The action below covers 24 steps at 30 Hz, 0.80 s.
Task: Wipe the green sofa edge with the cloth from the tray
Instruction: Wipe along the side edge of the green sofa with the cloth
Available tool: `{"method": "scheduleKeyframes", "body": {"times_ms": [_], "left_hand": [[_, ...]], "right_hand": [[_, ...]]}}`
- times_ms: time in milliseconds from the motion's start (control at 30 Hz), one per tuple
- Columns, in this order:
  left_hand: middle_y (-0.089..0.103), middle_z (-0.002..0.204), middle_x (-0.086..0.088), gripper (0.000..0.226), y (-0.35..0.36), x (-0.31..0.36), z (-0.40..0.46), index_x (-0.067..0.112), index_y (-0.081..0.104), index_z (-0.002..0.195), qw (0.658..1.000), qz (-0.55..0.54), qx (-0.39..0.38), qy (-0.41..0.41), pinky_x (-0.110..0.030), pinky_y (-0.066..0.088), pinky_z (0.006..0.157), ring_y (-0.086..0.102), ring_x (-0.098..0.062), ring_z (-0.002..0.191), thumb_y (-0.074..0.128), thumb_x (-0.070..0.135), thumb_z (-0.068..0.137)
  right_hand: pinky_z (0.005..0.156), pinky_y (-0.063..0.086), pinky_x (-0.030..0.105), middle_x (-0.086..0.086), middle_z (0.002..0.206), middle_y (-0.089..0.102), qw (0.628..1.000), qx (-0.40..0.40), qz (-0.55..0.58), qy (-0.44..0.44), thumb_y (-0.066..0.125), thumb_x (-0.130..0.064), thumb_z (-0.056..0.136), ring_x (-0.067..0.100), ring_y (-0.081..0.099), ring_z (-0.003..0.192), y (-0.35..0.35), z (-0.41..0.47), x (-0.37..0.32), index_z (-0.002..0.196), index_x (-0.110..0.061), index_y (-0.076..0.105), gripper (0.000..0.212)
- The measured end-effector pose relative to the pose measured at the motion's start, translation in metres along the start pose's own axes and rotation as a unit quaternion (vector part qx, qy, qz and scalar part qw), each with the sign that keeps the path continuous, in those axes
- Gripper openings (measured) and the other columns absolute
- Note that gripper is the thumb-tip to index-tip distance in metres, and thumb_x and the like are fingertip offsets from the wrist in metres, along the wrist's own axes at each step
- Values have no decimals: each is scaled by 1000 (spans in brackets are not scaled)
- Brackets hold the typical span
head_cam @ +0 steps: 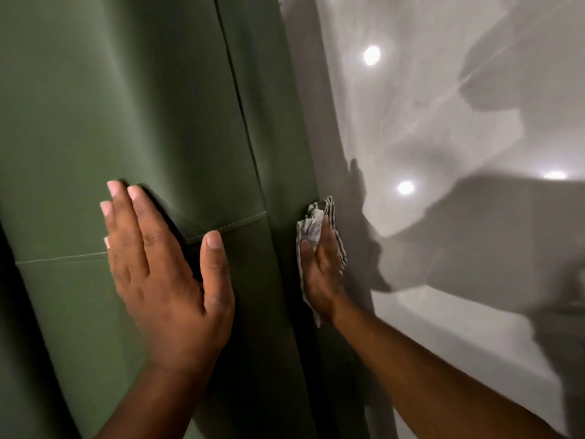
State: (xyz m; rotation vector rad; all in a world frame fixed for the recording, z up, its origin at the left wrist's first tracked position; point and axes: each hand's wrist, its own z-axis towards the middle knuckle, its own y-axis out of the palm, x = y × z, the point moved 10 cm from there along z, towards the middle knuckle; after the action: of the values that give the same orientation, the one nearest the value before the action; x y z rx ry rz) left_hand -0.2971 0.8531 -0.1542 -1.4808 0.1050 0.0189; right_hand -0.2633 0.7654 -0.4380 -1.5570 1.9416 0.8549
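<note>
The green sofa (126,106) fills the left half of the view, its stitched seams crossing under my hands. My left hand (164,270) lies flat on the cushion surface, fingers spread, holding nothing. My right hand (323,267) grips a crumpled white cloth with dark stripes (311,224) and presses it against the sofa's right edge (297,160). Part of the cloth hangs below my palm. No tray is in view.
A glossy pale floor (443,137) lies to the right of the sofa edge, with bright light reflections and dark shadows of my arm and of furniture.
</note>
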Motion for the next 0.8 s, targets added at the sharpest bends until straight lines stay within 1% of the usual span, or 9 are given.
{"method": "scheduleKeyframes", "body": {"times_ms": [100,200,267,333,433,567,633,733,800], "left_hand": [[16,162,-23,69,0,-2,-1,-2,18,153,1000,7,11,0,-47,13,125,12,-35,153,34,41,102],[17,161,-24,72,2,-1,0,-4,19,152,999,26,20,4,-45,12,124,14,-37,152,35,44,101],[19,161,-25,75,4,-2,1,-5,21,152,999,39,18,2,-47,14,124,16,-38,151,38,45,99],[19,161,-24,76,3,-3,2,-4,21,153,999,38,4,-6,-48,15,123,16,-37,152,40,45,98],[18,163,-21,76,3,-5,0,-1,21,154,998,51,-45,-16,-49,15,122,15,-36,152,37,48,98],[12,165,-15,83,-7,-2,-1,5,19,155,979,5,-196,-54,-53,18,122,12,-35,153,27,60,94],[11,166,-11,90,-41,7,-11,9,17,156,967,-42,-237,-82,-51,16,122,12,-32,153,20,67,88],[6,166,-2,99,-125,15,-42,16,12,158,955,-119,-222,-154,-37,7,121,9,-22,154,14,80,82],[-1,166,4,103,-191,11,-68,21,5,158,943,-138,-201,-228,-32,4,120,2,-16,154,5,86,79]], "right_hand": [[116,28,51,9,156,34,999,25,6,-34,29,-61,90,25,31,144,-2,53,-42,151,-24,20,72],[119,22,51,8,160,25,997,11,-4,-70,30,-55,95,26,23,147,2,98,-94,152,-23,14,67],[120,21,45,7,160,25,997,3,10,-74,32,-51,98,25,25,146,4,101,-113,152,-24,17,62],[114,26,32,7,152,38,998,-11,28,-61,34,-43,102,18,38,135,-3,85,-119,148,-23,30,50],[107,35,31,7,141,53,998,-41,44,0,36,-43,102,18,49,127,-28,40,-119,138,-21,48,43],[103,38,29,0,137,54,993,13,101,60,34,-48,101,18,53,120,-100,-24,-150,138,-21,47,47],[106,34,29,1,146,48,995,11,84,60,33,-51,101,19,48,129,-122,-56,-183,142,-21,41,51],[114,32,35,2,145,51,998,-19,34,50,37,-54,98,17,48,131,-118,-113,-252,139,-21,47,53],[115,35,43,2,139,57,996,-81,3,40,41,-65,89,18,53,127,-98,-151,-306,134,-24,52,61]]}}
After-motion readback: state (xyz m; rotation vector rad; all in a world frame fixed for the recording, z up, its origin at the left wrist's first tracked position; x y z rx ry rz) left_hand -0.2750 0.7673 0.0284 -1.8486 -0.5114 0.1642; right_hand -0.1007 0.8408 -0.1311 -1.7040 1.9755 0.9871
